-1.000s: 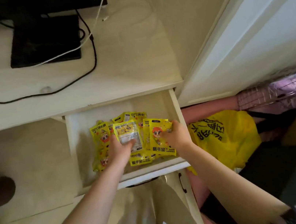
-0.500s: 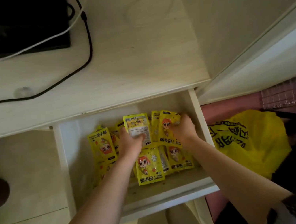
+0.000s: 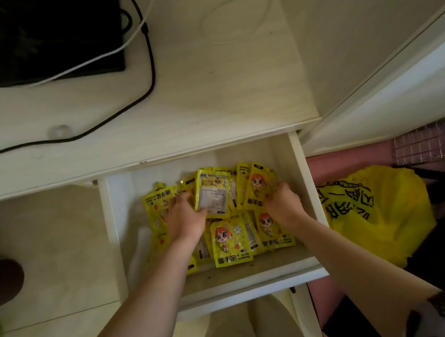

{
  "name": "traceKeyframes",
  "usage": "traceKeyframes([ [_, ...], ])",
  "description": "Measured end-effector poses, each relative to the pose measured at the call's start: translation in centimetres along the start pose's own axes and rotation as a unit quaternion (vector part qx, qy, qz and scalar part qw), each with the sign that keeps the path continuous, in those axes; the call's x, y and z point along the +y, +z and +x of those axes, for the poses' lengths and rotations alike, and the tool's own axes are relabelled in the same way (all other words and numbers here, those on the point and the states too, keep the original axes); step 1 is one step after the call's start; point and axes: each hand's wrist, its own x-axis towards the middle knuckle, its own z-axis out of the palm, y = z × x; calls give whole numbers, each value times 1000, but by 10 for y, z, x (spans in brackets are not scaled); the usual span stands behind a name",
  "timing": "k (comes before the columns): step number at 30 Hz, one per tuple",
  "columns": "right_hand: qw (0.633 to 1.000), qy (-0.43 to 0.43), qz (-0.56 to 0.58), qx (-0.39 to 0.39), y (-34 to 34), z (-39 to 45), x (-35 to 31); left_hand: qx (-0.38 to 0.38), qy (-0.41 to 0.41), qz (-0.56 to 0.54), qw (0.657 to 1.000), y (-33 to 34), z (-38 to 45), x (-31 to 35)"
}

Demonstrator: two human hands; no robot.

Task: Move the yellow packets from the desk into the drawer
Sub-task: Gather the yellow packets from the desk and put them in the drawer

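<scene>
The white drawer (image 3: 303,185) stands pulled out below the desk (image 3: 205,98). Several yellow packets (image 3: 231,242) with a cartoon figure lie piled inside it. My left hand (image 3: 184,218) is in the drawer, fingers closed on a packet (image 3: 214,195) turned back side up, with white label text. My right hand (image 3: 282,202) is at the drawer's right side, gripping the edge of another yellow packet (image 3: 257,189). Both held packets sit toward the drawer's back, over the pile. No yellow packets show on the desk top.
A black flat device (image 3: 54,37) lies on the desk's back left, with a black cable (image 3: 150,63) and a white cable (image 3: 220,10) trailing over the top. A yellow plastic bag (image 3: 372,209) sits on the floor right of the drawer. A white door (image 3: 403,69) stands at the right.
Both hands have pushed their packets from the drawer's front toward its back. The pile has spread out, with more packets now lying uncovered at the front. My head has moved closer.
</scene>
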Motion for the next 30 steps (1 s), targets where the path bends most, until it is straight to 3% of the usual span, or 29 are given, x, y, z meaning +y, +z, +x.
traceKeyframes([
  [8, 990, -92, -109, -5, -13, -57, -2, 51, 30, 3, 998, -39, -48, -20],
  [17, 935, -267, -233, -23, -6, -128, -7, 138, 42, 1, 990, -61, -138, -49],
  [21, 897, -326, -292, -55, 17, -156, -8, 178, 15, -51, 983, -55, -181, -76],
  [30, 767, -460, -433, -111, 87, -226, -21, 256, -97, -93, 957, -59, -263, -145],
])
